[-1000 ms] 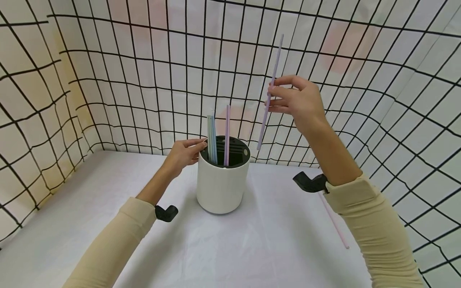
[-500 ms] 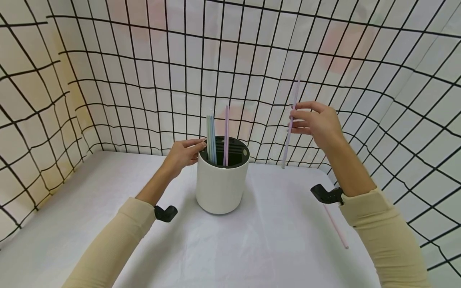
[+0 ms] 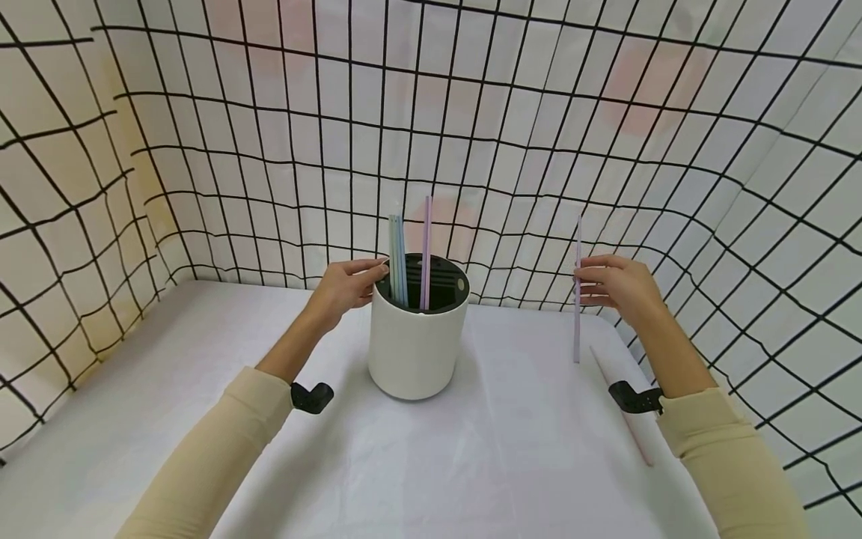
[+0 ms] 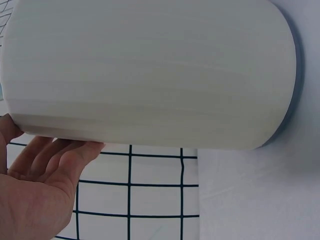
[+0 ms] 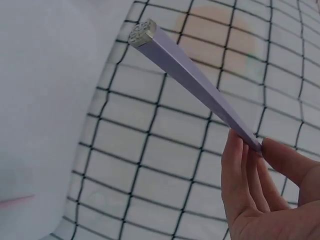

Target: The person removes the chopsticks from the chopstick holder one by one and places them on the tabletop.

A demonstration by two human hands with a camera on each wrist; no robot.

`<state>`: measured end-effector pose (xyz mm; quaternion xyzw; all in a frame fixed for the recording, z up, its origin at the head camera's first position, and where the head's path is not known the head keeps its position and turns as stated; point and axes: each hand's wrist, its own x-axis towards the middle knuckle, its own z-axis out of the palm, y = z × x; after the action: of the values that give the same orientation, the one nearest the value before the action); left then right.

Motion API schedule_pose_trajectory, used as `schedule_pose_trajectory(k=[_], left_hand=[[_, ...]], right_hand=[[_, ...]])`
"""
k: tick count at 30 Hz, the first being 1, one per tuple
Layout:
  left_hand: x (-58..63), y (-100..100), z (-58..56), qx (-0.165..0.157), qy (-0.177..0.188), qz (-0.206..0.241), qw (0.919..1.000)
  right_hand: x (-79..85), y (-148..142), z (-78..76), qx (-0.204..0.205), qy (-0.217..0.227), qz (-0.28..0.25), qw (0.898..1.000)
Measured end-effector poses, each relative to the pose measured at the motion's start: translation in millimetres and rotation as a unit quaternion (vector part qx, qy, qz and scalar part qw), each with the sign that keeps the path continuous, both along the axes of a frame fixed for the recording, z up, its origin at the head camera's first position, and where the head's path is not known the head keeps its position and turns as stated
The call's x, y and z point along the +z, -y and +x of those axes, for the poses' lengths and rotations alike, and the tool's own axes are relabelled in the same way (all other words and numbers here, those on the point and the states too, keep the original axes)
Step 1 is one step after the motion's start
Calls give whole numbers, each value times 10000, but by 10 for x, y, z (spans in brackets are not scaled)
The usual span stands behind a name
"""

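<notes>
My right hand (image 3: 619, 288) pinches a lilac chopstick (image 3: 577, 329) between thumb and fingertips, upright over the right side of the table. In the right wrist view a patterned silver cap (image 5: 142, 32) shows on the chopstick's thick end. At the middle stands a white round utensil holder (image 3: 414, 352) with a black slotted top. My left hand (image 3: 346, 290) grips its left rim, thumb at the top edge and fingers along the side wall. Green and blue chopsticks (image 3: 399, 258) and a pink-purple pair (image 3: 426, 251) stand in the holder.
A pink chopstick (image 3: 634, 433) lies on the white-covered table (image 3: 431, 471), partly hidden beneath the right wrist's black camera mount (image 3: 636, 398). Cloth walls with a black grid pattern (image 3: 323, 135) enclose the table at the back and both sides.
The right hand has moved down and to the right with the lilac chopstick, away from the holder. The chopstick has become more upright. The left hand and the holder stay put.
</notes>
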<state>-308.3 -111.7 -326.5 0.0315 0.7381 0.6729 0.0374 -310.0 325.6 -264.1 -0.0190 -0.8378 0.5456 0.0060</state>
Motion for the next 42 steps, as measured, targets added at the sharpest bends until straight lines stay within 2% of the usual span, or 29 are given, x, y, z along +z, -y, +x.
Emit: schedule_pose_trajectory(k=[9,15,21,30,37,42], left_hand=[[5,1,-11,-4,-3,-6,10000],[3,3,-7,-29,-24,-5,10000],[2,5,-5,1,-15,4,10000],[-3,1,-12,-10,-26,-19,10000],[-5,1,-13,-4,-8,6,10000],[-3,-3,-7,3,-14,21,10000]], right_hand=[[-395,-467,41,102,563,409,9975],[-659,-732,66,115,1029,334,9941],[-897,-933,120,124,1259,352,9913],[-1174,-1083,241,124,1705,427,9844],[-1340,-1145,254,99,1863,357,9818],[-1438,-1182,262,64,1882,570,9805]])
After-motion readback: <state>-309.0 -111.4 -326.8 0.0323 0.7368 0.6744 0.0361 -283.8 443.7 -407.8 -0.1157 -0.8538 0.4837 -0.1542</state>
